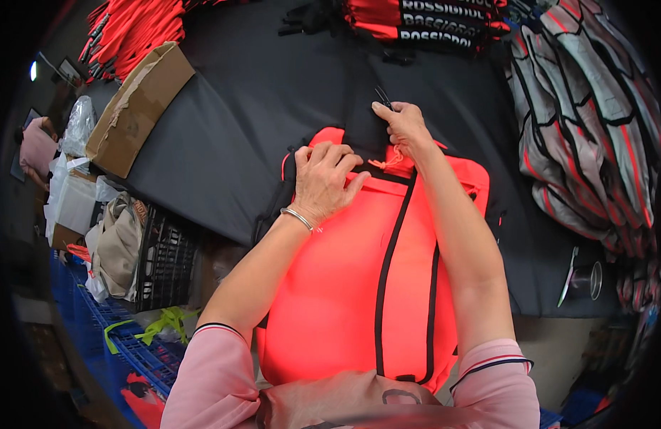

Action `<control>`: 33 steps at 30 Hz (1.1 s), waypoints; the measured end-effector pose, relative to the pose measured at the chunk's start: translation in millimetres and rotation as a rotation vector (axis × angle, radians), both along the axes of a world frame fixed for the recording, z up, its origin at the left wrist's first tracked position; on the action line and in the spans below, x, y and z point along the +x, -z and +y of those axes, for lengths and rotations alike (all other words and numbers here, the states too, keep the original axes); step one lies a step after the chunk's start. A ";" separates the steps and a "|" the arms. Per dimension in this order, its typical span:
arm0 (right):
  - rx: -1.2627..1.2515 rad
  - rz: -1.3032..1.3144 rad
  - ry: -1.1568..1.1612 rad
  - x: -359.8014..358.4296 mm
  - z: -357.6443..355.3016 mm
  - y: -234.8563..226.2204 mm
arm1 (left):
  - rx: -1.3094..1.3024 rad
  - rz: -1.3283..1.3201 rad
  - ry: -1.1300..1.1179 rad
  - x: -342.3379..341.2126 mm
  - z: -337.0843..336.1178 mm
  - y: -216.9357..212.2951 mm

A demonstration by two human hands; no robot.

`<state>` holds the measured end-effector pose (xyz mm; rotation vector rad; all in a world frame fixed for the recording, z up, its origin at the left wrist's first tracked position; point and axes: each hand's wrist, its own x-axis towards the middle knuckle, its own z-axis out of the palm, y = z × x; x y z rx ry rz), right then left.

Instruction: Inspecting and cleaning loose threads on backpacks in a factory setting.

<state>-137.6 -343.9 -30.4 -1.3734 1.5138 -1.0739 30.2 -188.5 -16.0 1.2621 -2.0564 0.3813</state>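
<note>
A bright coral backpack (330, 286) with black trim lies in front of me, its top on the black-covered table and its lower end against my body. My left hand (327, 175) is on its upper edge, fingers bent over the black-trimmed part and thumb on the coral fabric. Just above the bag, my right hand (405, 127) is closed round small black thread snips (383, 98), their two thin points sticking out past the thumb. An orange cord (389, 159) hangs below that hand at the bag's top opening. The palm side of the right hand is hidden.
The black table (237, 129) carries a torn cardboard box (141, 107), red straps (134, 36), red-black bundles (423, 21), grey panels (580, 129) and a metal cup (586, 280). A black crate (170, 257) stands left; another person (36, 150) is farther off.
</note>
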 end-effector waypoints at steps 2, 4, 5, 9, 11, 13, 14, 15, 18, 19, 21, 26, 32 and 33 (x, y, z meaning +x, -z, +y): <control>0.200 -0.346 -0.125 14.8 22.9 -38.1 | 0.022 0.094 -0.029 13.9 0.1 2.3; 0.117 -0.380 -0.159 19.4 51.7 -60.6 | -0.029 0.553 -0.020 19.1 -2.3 2.7; 0.026 -0.307 -0.164 20.2 66.0 -67.7 | 0.076 0.710 -0.054 24.5 0.4 2.0; -0.159 -0.155 -0.249 16.4 124.4 -85.1 | 0.336 1.307 0.078 47.9 -9.3 -17.4; -0.205 -0.172 -0.300 12.3 144.7 -76.0 | 0.440 1.446 0.117 49.5 -19.4 -45.5; -0.250 -0.272 -0.332 19.9 169.5 -68.2 | 0.559 1.659 0.170 58.7 -33.7 -75.2; -0.264 -0.354 -0.341 25.9 179.8 -59.9 | 0.547 1.656 0.175 65.8 -45.2 -89.7; -0.226 -0.354 -0.339 27.8 186.6 -51.6 | 0.581 1.672 0.179 73.0 -55.9 -103.3; -0.280 -0.300 -0.396 27.1 205.1 -46.6 | 0.579 1.656 0.154 71.2 -60.5 -137.7; -0.287 -0.299 -0.387 22.2 210.2 -49.3 | 0.542 1.629 0.120 65.3 -57.2 -148.8; -0.660 -0.079 -0.349 8.2 223.9 -61.5 | 0.592 1.603 0.271 50.3 -32.0 -164.9; -0.380 -0.500 0.002 -46.4 256.7 -100.0 | 0.936 1.018 0.190 9.7 58.7 -151.0; -0.328 -0.318 -0.102 -65.5 308.0 -112.4 | 1.231 0.574 0.644 -20.6 137.6 -86.5; -0.296 -0.270 -0.105 -68.5 318.3 -111.9 | 1.221 0.501 0.572 -22.2 143.9 -82.6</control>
